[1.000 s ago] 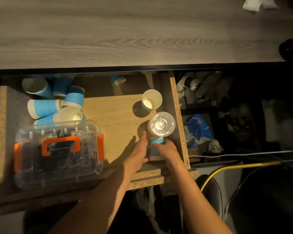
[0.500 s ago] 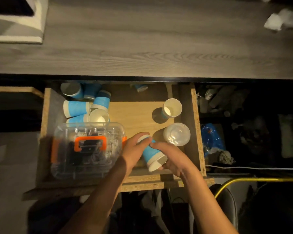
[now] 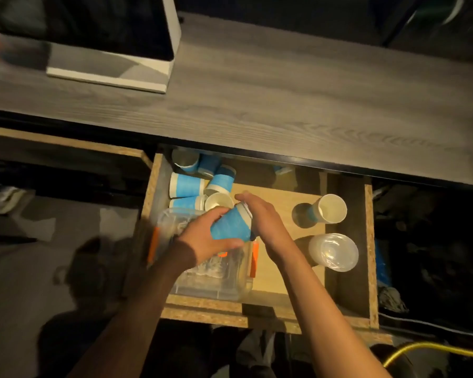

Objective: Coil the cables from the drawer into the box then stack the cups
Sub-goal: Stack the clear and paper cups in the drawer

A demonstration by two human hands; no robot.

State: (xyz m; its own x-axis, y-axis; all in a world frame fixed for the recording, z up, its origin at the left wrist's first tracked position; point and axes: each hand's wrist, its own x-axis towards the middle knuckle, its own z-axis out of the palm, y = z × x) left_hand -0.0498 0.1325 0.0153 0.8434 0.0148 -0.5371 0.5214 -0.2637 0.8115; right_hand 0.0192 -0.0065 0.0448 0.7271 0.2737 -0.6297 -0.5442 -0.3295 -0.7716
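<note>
Head view, looking down into an open drawer [image 3: 367, 241] below a grey wood-grain surface [image 3: 284, 99].

Left hand [image 3: 205, 238]: fingers and thumb curled round a blue paper cup [image 3: 231, 223], gripping it. The cup is tilted, its narrow white base pointing up and to the right, held above the clear plastic box [image 3: 210, 268].

Right hand [image 3: 262, 216]: fingers fairly straight, lying against the right side and base of the same cup; the hand touches it rather than wraps it.

The box sits in the near left part of the drawer, with orange latches; pale coiled cables [image 3: 210, 270] show dimly through the lid, detail blurred.

Loose blue cups [image 3: 187, 185] lie in a heap at the far left corner of the drawer, most on their sides, one upright with its mouth open just beside the held cup.

At the right of the drawer: one upright paper cup [image 3: 331, 208] standing alone, and nearer, a clear plastic cup [image 3: 333, 252] seen from above. The two stand close together but apart.

On the surface, far left, a white-framed dark box [image 3: 148, 69]. A yellow hose [image 3: 432, 347] shows at the near right edge, outside the drawer.
</note>
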